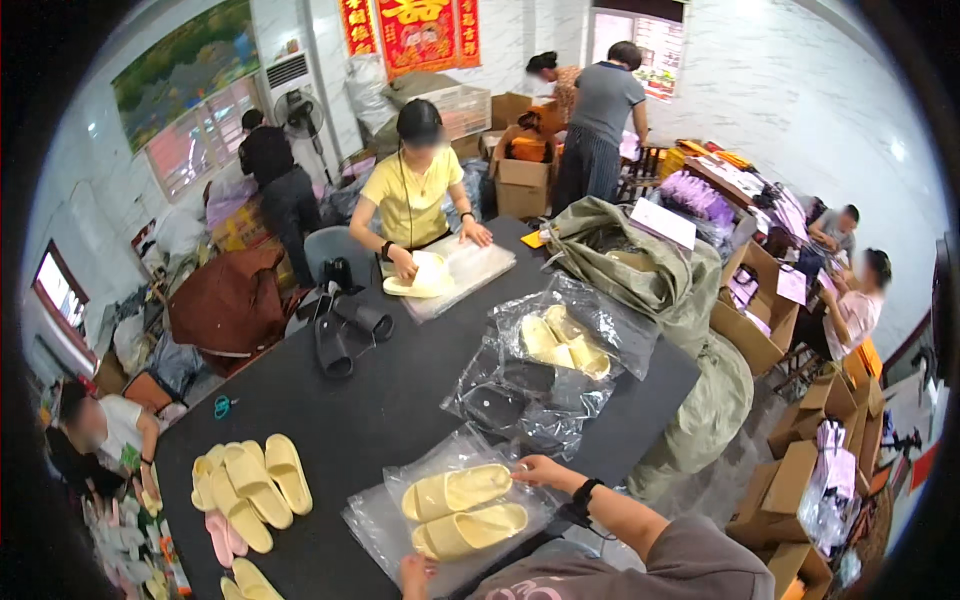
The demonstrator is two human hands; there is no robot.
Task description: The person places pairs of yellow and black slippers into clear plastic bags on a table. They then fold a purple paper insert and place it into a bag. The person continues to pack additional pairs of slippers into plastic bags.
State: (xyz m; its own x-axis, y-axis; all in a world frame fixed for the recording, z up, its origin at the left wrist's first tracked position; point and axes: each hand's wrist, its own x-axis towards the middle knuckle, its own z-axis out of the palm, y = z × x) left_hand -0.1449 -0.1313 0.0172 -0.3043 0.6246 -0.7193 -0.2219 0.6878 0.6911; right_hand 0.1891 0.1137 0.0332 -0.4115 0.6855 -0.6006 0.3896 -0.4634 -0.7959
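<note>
Two pale yellow slide slippers, an upper one [456,491] and a lower one [470,532], lie side by side on a stack of clear plastic bags [375,522] at the table's near edge. I cannot tell whether they are inside the top bag. My right hand [547,474] is closed, its fingertips pinching the bag's edge beside the upper slipper's end. Low in the picture, my left hand [415,574] has its fingers closed at the bag's near edge, next to the lower slipper; part of it is cut off by the frame.
Loose yellow slippers [255,480] and a pink pair [224,536] lie left. Teal scissors [224,406] and black slippers [345,335] sit farther back. Bagged slippers [560,345] lie right, beside a green sack [690,400]. Across the table [400,400], a person [418,190] handles a yellow slipper.
</note>
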